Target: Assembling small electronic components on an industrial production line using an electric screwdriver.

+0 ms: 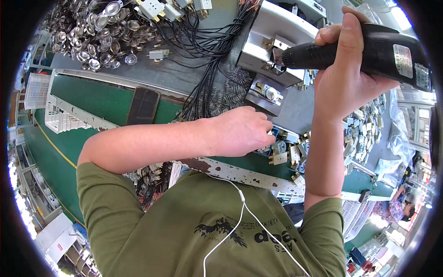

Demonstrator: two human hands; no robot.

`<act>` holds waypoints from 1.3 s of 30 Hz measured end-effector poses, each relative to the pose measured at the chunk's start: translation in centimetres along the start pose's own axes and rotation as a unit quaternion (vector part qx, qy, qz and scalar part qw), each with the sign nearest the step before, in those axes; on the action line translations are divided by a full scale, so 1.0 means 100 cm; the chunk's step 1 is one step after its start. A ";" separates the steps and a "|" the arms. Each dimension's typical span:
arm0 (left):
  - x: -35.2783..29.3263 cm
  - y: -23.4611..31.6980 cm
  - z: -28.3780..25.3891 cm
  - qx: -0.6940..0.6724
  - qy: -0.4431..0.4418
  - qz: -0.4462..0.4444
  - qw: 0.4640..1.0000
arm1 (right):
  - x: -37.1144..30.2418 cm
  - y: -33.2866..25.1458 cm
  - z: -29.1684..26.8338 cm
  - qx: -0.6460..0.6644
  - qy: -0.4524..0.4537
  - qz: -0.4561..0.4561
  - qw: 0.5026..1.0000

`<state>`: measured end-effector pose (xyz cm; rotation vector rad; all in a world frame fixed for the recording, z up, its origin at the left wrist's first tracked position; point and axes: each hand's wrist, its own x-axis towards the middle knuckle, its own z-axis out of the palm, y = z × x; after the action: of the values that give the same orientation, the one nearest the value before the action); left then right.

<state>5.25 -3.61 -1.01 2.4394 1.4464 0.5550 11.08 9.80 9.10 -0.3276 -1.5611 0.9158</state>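
Observation:
My right hand (344,69) is wrapped around a black electric screwdriver (318,54), held sideways with its nose pointing left. The nose is at a white block-shaped part (281,44) in a metal fixture (263,51); whether the bit touches it is hidden. My left hand (242,131) is closed, knuckles up, over a small blue tray (275,132) of small parts at the bench's near edge. Its fingertips are out of sight, so what they pinch cannot be made out. Just beyond it, a white part with a round grey centre (268,93) sits on a metal block (258,102).
A heap of round metal cups (101,37) covers the far left of the bench. Black cables (212,51) with white ends run toward me beside many small springs (235,87). White parts (364,124) are piled on the right. A chipped white rail (249,171) edges the near side.

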 end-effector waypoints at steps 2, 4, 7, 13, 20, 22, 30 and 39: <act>-0.001 0.001 0.000 -0.002 -0.004 -0.008 1.000 | -0.003 -0.001 0.003 -0.010 -0.007 0.002 1.000; -0.003 0.001 0.001 -0.006 0.001 -0.007 1.000 | -0.006 -0.004 0.010 -0.007 0.038 0.009 0.999; -0.003 0.000 0.001 -0.005 -0.034 -0.013 0.999 | -0.015 -0.010 0.017 -0.023 0.042 0.004 0.999; -0.004 -0.003 -0.018 0.021 0.044 0.013 0.999 | -0.006 0.014 0.001 0.099 0.053 -0.091 0.989; -0.004 -0.044 -0.034 0.115 0.173 -0.107 0.972 | -0.014 -0.004 -0.021 0.052 0.025 0.010 0.998; -0.003 -0.050 -0.025 0.112 0.175 -0.103 0.973 | -0.014 -0.008 -0.019 0.044 0.016 0.035 0.998; -0.004 -0.060 -0.014 0.037 0.204 -0.092 0.974 | -0.017 -0.031 -0.007 0.017 -0.025 0.134 0.990; -0.006 -0.064 -0.015 0.029 0.184 -0.081 0.979 | -0.019 0.011 -0.011 0.134 -0.058 0.053 0.988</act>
<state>-0.71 -1.12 -2.30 2.3170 1.8043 0.9785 12.18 9.65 6.92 -0.1683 -1.5141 1.2308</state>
